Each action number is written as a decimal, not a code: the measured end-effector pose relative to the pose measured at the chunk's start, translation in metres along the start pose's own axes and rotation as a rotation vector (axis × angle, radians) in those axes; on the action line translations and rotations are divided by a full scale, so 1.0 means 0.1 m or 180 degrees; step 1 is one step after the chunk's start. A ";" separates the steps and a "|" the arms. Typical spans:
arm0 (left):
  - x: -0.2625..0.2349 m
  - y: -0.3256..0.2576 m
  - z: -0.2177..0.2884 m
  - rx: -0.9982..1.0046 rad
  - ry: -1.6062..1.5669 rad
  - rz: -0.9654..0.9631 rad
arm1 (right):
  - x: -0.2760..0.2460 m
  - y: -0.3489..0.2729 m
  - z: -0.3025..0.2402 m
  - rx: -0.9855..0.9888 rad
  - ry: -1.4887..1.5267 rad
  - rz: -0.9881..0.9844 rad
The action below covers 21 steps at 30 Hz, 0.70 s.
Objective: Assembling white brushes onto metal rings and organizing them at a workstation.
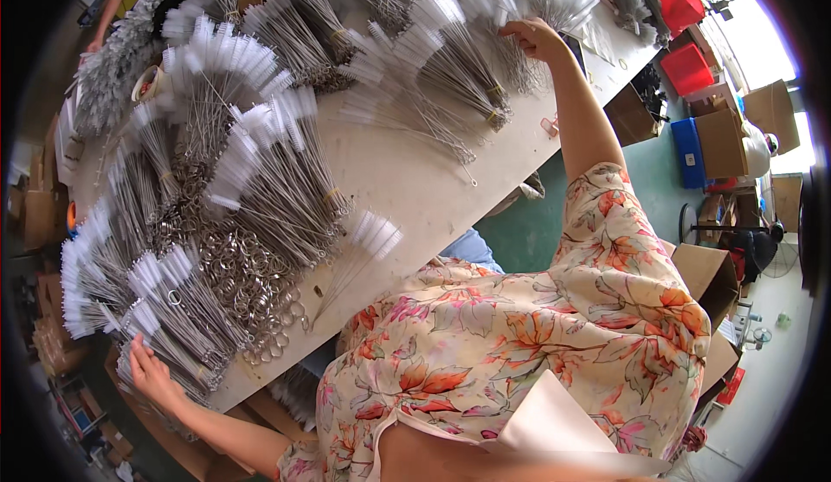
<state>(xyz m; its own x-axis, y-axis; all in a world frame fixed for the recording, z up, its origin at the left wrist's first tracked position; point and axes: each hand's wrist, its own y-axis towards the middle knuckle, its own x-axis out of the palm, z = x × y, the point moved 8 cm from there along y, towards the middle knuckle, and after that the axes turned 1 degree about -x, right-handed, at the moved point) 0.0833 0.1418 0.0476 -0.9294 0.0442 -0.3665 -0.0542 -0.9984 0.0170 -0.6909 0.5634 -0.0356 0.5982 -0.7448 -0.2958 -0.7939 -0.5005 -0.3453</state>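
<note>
Wire-handled tube brushes with white bristle heads lie in bundles across the table. At the near left corner, my left hand [152,376] is against the outer side of a brush bundle [186,309], fingers stretched and apart. My right hand [530,37] reaches to the far right, over another group of brushes [511,58]. Its fingers are bent together beside the bristle heads; what they pinch, if anything, is too small to make out. A heap of shiny metal rings [251,266] lies between the left bundles and a small fan of loose brushes [357,253].
The pale table [372,170] runs diagonally, its near edge close to my body. Grey bristly pieces [121,75] are heaped at the far left, near another person's arm [106,23]. Cardboard boxes [636,114], a blue bin [688,153] and red containers [686,68] stand to the right.
</note>
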 end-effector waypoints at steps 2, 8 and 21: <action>0.12 -0.04 0.05 0.0055 -0.0015 -0.0066 | 0.03 -0.01 0.05 0.0018 -0.0092 0.0063; 0.39 -0.16 0.15 0.0115 -0.0292 -0.0260 | -0.10 -0.06 -0.03 -0.0235 -0.0745 0.0736; 1.46 -1.12 1.08 0.0441 -0.1094 -0.1174 | 0.47 -1.60 -1.90 -0.2565 0.1694 -0.0502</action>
<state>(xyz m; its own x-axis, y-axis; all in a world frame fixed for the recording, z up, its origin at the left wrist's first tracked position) -0.0853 0.2636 0.0928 -0.9043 0.4245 -0.0451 -0.4268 -0.9012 0.0759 -0.5568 0.5248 0.1753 0.7335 -0.6464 0.2104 -0.6642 -0.6157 0.4240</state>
